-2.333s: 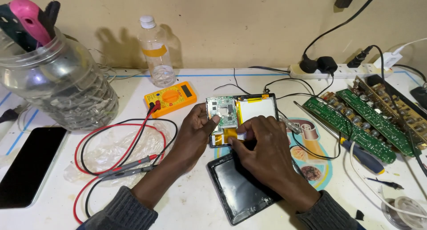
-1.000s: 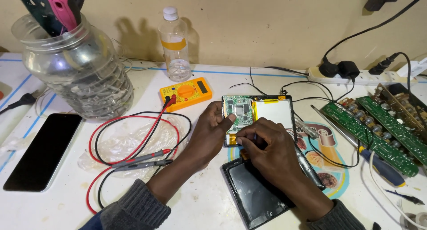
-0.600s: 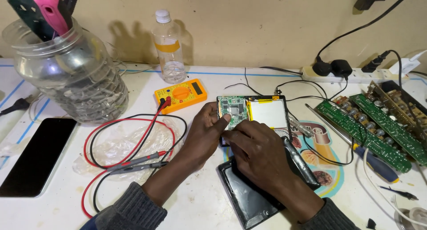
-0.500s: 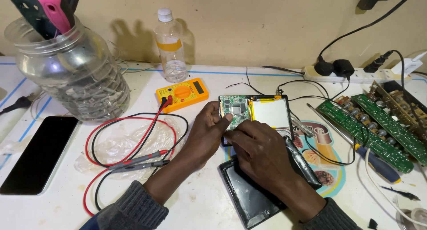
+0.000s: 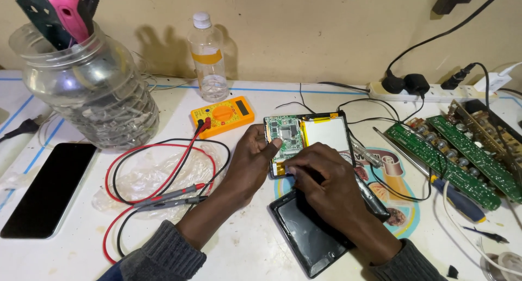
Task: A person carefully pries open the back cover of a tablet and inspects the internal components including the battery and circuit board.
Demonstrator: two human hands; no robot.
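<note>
Opened tablet (image 5: 307,142) centre of table (image 5: 244,248); multimeter (image 5: 222,115) just left-behind it, bottle (image 5: 208,58) further behind; jar (image 5: 87,90) far left, phone (image 5: 49,188) before jar; circuit boards (image 5: 457,153) right; back cover (image 5: 310,237) before tablet.

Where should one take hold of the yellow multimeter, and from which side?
Grip the yellow multimeter across its long edges, coming from above at its right end. It lies flat on the table, and the red and black leads plug in at its left end.
</note>
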